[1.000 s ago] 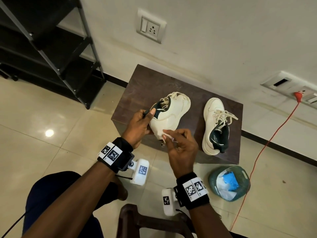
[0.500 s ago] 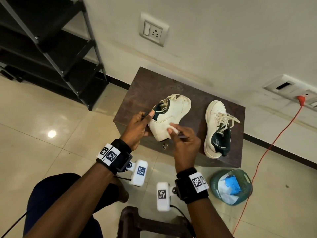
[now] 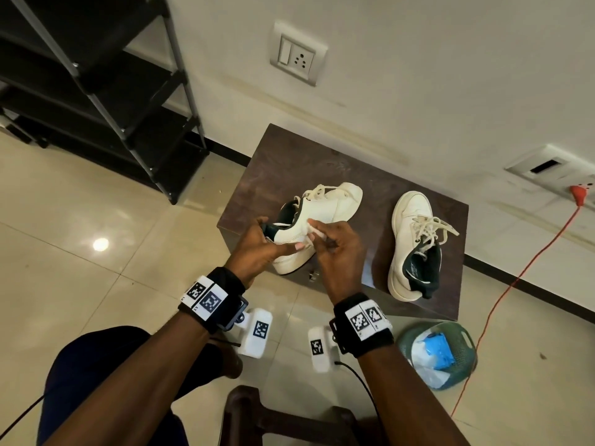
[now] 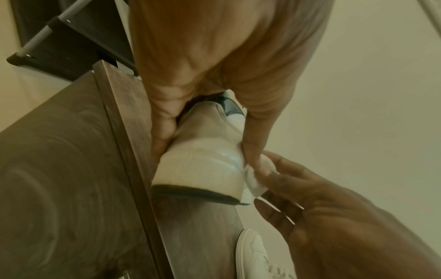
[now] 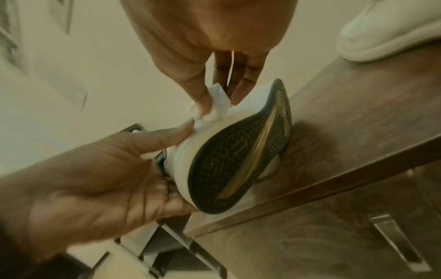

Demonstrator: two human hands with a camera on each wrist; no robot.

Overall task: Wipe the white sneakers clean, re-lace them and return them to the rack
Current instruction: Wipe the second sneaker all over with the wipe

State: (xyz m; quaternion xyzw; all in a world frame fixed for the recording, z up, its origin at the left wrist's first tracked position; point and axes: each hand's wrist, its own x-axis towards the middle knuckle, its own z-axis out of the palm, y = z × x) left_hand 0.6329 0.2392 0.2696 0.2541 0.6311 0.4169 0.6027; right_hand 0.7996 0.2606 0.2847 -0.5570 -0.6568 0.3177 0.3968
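White leather sneaker with dark green lining, tipped on its side at the near-left edge of the dark brown wooden worktop, gripped at the heel by the left hand, thumb along one side and fingers along the other. Dark ribbed sole turned toward the right wrist. Small crumpled white wipe pinched between thumb and fingertips of the right hand, pressed against the sneaker's side just beside the left thumb. To the right of the right hand, well apart, second white lace-up sneaker lying flat on the worktop. Beyond the left hand, black metal-framed shoe rack against the wall. Below the right wrist, on the floor, green mesh basket with white and blue contents.
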